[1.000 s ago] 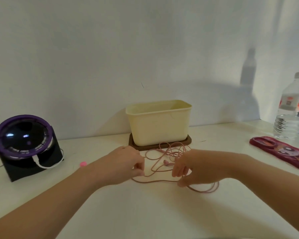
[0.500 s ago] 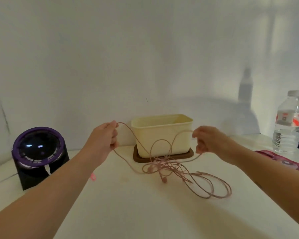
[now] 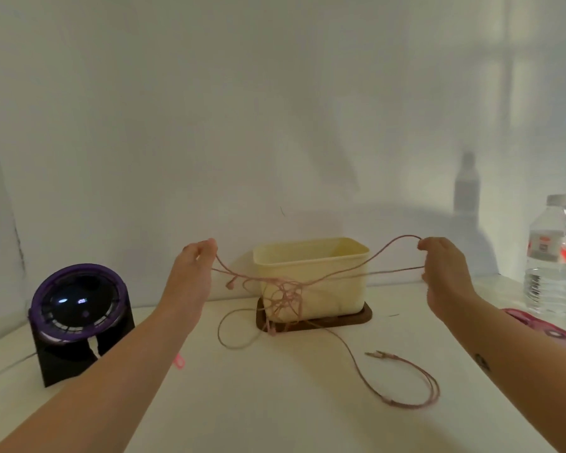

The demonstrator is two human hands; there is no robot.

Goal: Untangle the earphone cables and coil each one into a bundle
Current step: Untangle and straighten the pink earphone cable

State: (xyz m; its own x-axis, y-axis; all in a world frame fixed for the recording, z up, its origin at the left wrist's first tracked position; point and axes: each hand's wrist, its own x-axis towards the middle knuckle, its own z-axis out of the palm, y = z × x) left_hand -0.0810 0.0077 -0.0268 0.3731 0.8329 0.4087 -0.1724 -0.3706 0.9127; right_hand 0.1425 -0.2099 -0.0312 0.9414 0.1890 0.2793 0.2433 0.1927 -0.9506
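Observation:
Pink earphone cables [image 3: 283,291] hang in a tangled knot in the air in front of the cream tub. My left hand [image 3: 195,273] pinches cable strands at the upper left, and an earbud [image 3: 231,284] dangles just below it. My right hand [image 3: 446,273] grips a loop of cable at the upper right. Both hands are raised above the table and held wide apart, stretching the knot between them. Loose strands trail down onto the table, where a loop with the plugs [image 3: 378,354] lies at the front right.
A cream plastic tub [image 3: 337,279] stands on a brown lid [image 3: 363,317] at the back against the wall. A black and purple round device [image 3: 76,318] sits at the left. A water bottle [image 3: 551,256] and a pink case [image 3: 553,331] are at the right. A small pink object [image 3: 178,361] lies by my left forearm.
Both hands have lifted the cables off the table and moved far apart. The tangle now hangs stretched between them, and one loop with the plugs has slid out onto the table.

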